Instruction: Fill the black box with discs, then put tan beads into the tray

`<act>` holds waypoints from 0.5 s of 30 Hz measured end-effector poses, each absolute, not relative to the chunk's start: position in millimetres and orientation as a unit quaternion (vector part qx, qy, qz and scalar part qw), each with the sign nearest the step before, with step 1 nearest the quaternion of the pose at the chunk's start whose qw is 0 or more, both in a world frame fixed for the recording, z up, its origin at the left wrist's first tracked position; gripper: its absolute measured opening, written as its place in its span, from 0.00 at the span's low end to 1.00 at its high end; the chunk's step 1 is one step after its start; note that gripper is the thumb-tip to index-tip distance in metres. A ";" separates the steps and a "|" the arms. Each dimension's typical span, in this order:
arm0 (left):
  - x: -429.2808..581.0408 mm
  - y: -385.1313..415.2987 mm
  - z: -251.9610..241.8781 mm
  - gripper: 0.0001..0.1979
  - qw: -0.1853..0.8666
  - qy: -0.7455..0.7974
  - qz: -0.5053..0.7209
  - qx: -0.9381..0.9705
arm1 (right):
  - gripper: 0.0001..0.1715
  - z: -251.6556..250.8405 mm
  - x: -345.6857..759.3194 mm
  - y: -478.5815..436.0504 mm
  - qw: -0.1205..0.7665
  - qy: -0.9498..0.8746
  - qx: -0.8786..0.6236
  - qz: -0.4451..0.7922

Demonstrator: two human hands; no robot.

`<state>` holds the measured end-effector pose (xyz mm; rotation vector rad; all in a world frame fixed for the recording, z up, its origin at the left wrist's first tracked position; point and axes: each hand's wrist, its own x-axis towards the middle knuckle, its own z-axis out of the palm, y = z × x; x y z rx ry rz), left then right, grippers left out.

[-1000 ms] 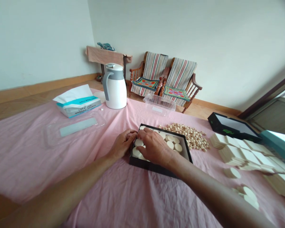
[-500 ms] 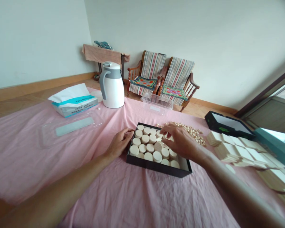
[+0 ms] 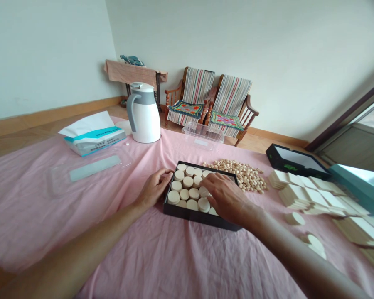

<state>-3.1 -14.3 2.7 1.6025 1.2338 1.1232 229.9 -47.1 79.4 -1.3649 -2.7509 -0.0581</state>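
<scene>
A shallow black box (image 3: pixel 187 213) lies on the pink tablecloth (image 3: pixel 162 257), filled with several round pale wooden discs (image 3: pixel 187 182). My left hand (image 3: pixel 153 189) rests curled against the box's left edge, fingertips on its rim. My right hand (image 3: pixel 227 197) lies palm down over the right half of the box, fingers bent onto the discs there and hiding them. Whether it holds a disc is hidden.
A pile of small wooden beads (image 3: pixel 243 174) lies behind the box. Stacks of square wooden tiles (image 3: pixel 302 193) and loose discs (image 3: pixel 294 218) are at the right, with a black lid (image 3: pixel 296 162). A white jug (image 3: pixel 143 113), tissue pack (image 3: pixel 92 135) and clear container (image 3: pixel 202 135) stand farther back.
My right hand moved from the box's left discs to its far right corner, then back toward the middle right. My left hand stayed at the left edge.
</scene>
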 end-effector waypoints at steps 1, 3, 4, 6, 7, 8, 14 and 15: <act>-3.0 -14.1 2.6 0.20 0.404 0.487 0.445 0.633 | 0.12 80.0 229.3 -47.7 0.030 -0.894 -0.446 -0.027; -2.9 -13.8 2.5 0.20 0.402 0.486 0.448 0.634 | 0.10 80.4 228.5 -48.6 0.027 -0.890 -0.454 -0.037; -2.8 -13.7 2.5 0.20 0.399 0.485 0.451 0.634 | 0.09 80.0 228.4 -48.8 0.027 -0.888 -0.457 -0.039; -2.8 -13.5 2.3 0.20 0.396 0.485 0.452 0.635 | 0.08 78.2 228.6 -48.7 0.030 -0.884 -0.465 -0.040; -2.8 -13.4 2.2 0.20 0.396 0.485 0.450 0.636 | 0.08 76.9 228.9 -48.3 0.032 -0.882 -0.469 -0.041; -2.7 -13.3 2.3 0.20 0.398 0.486 0.449 0.636 | 0.07 75.6 229.2 -47.9 0.033 -0.880 -0.473 -0.040; -2.3 -13.4 3.9 0.20 0.401 0.488 0.446 0.635 | 0.07 76.3 230.9 -45.1 0.080 -0.876 -0.475 -0.013; -2.4 -13.6 3.8 0.20 0.404 0.488 0.444 0.633 | 0.08 78.1 230.5 -44.9 0.103 -0.873 -0.477 -0.005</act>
